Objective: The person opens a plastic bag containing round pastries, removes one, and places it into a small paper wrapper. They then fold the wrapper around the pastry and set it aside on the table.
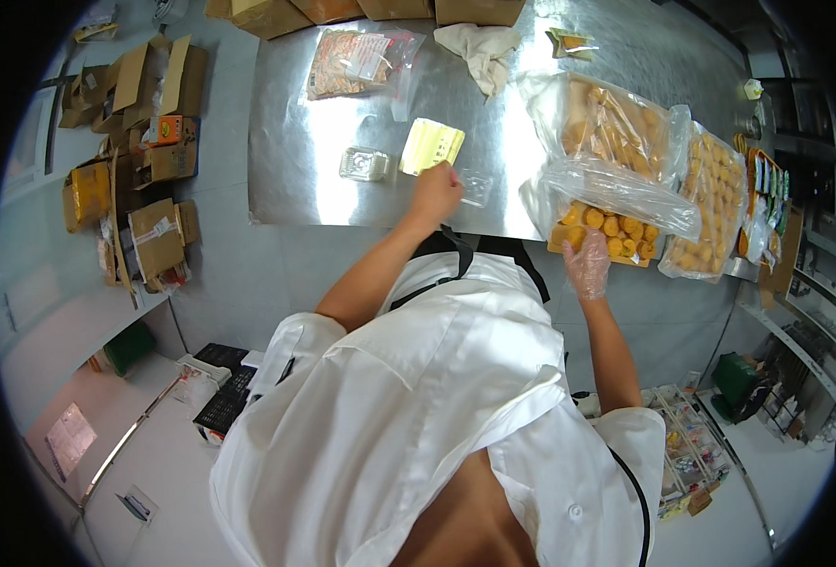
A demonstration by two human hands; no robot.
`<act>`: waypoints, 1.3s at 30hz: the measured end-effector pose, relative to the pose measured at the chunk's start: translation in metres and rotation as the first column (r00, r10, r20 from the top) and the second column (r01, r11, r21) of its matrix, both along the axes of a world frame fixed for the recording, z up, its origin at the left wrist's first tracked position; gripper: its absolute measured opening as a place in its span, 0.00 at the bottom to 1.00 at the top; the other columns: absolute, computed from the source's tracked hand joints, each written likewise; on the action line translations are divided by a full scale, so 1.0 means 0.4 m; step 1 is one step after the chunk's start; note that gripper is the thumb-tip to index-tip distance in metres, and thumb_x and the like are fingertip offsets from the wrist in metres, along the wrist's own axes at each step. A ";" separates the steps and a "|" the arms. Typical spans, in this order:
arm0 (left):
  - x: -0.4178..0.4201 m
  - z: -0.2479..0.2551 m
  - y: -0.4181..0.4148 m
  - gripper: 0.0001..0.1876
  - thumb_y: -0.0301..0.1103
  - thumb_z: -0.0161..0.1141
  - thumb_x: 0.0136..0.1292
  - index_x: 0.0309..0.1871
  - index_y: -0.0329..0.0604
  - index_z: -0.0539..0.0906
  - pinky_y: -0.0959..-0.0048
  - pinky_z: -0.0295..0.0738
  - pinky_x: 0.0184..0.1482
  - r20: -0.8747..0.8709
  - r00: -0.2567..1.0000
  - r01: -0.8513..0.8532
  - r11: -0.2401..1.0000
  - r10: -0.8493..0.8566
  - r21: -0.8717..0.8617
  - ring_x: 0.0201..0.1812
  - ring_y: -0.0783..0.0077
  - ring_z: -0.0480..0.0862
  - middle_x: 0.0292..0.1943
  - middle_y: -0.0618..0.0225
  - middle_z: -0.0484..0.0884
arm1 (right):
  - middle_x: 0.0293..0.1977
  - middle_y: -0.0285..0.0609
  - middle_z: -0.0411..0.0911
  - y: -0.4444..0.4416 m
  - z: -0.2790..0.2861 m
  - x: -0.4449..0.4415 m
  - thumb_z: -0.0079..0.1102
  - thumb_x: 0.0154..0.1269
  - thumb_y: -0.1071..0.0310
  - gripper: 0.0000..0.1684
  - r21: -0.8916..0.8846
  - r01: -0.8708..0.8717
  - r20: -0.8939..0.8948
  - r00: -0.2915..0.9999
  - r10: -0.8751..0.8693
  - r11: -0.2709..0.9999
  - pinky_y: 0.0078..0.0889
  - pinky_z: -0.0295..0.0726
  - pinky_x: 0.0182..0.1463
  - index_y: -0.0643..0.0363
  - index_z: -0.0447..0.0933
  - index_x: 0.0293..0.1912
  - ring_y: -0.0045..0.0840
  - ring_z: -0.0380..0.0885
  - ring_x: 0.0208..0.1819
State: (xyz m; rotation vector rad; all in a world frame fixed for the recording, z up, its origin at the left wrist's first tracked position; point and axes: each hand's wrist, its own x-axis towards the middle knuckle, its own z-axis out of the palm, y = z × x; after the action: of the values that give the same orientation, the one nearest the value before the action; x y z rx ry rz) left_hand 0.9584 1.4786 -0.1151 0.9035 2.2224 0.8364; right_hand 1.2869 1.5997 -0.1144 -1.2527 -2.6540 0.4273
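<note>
My left hand (437, 191), bare and with its fingers curled, is over the near edge of a yellow sheet of printed labels (432, 145). Whether it pinches anything is hidden. Just to its right, a clear plastic piece (477, 188) lies on the steel table, and a clear plastic box (364, 164) stands to the left. My right hand (588, 266) wears a thin clear glove. Its fingers reach onto the front row of small golden pastries (610, 225) in a yellow tray (555, 248). Its grip on any pastry cannot be made out. Clear plastic film (623, 191) is folded back behind them.
More bagged pastries (712, 205) lie to the right and behind. A bag of shredded food (350, 64), a cloth (480, 53) and a small packet (571, 44) rest farther back on the steel table (283, 156). Cardboard boxes (155, 237) stand at the left.
</note>
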 end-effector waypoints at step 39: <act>-0.085 -0.140 0.006 0.18 0.31 0.67 0.59 0.53 0.43 0.81 0.60 0.68 0.55 -0.522 0.853 0.025 0.996 0.023 0.085 0.54 0.59 0.77 0.53 0.64 0.81 | 0.52 0.52 0.76 0.008 -0.039 -0.396 0.64 0.60 0.64 0.26 0.051 -0.394 0.054 0.919 0.391 0.918 0.42 0.79 0.54 0.65 0.73 0.56 0.42 0.76 0.54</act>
State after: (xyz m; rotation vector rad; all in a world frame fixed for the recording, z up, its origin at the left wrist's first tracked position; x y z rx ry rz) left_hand 0.9244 1.4809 -0.1710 1.3020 2.6596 0.7556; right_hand 1.1284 1.6030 -0.1299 -0.7114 -2.9317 0.3720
